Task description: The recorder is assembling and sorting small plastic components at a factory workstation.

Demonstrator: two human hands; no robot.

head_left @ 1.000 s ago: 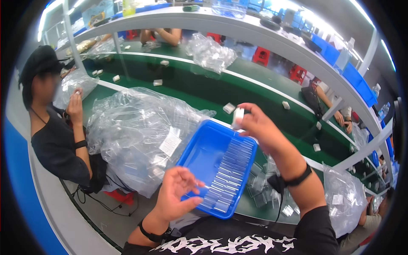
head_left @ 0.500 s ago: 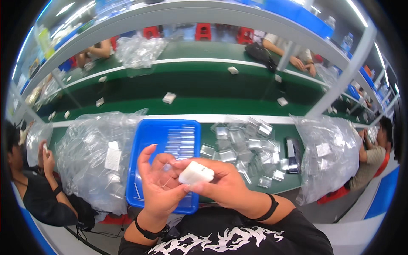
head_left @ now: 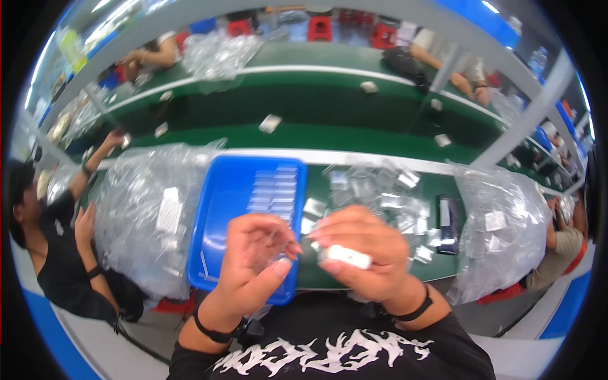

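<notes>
My right hand grips a small white box-shaped piece with rounded corners, thumb below and fingers above. To its left, my left hand is curled over the right side of a blue tray. A thin clear plastic piece shows faintly between its thumb and fingers; its exact shape is blurred. The two hands are a small gap apart. In the tray, clear flat plastic pieces lie in neat rows.
Loose clear plastic pieces are heaped right of the tray, beside a dark box. Large clear bags flank the workplace. Beyond runs a green conveyor belt carrying white pieces. Co-workers sit at both sides and across; a grey post rises at right.
My hands have moved apart, the right one going right with the white piece. The view has shifted a little. A co-worker at left now reaches out to the belt.
</notes>
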